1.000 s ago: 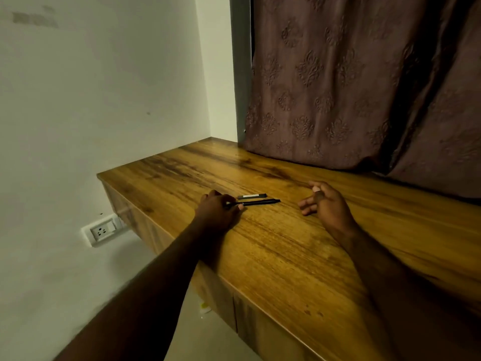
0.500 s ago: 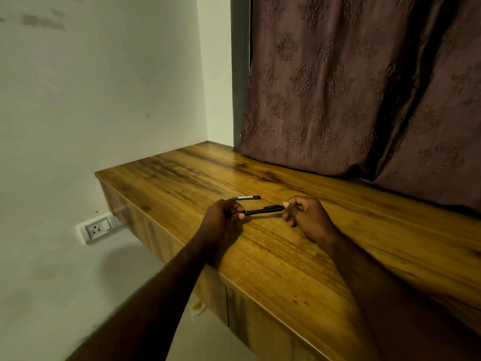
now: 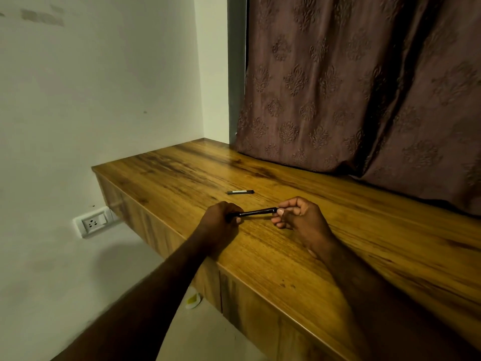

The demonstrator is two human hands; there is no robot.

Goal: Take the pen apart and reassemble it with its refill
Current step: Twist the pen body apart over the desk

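A thin black pen (image 3: pixel 257 212) is held level just above the wooden ledge (image 3: pixel 338 251), between both hands. My left hand (image 3: pixel 221 222) is closed around its left end, hiding that tip. My right hand (image 3: pixel 299 220) pinches the right end with thumb and fingertips. A short black piece with a pale label (image 3: pixel 240 192), which looks like the pen's cap, lies flat on the ledge just beyond the hands.
A brown patterned curtain (image 3: pixel 364 87) hangs along the ledge's far side. The white wall with a socket (image 3: pixel 92 223) is to the left. The ledge's front edge runs under my forearms. A small white and yellow object (image 3: pixel 194 300) lies on the floor below.
My left hand lifted the pen off the ledge. My right hand came in from the right and closed on the pen's other end. The capped piece stayed where it was.
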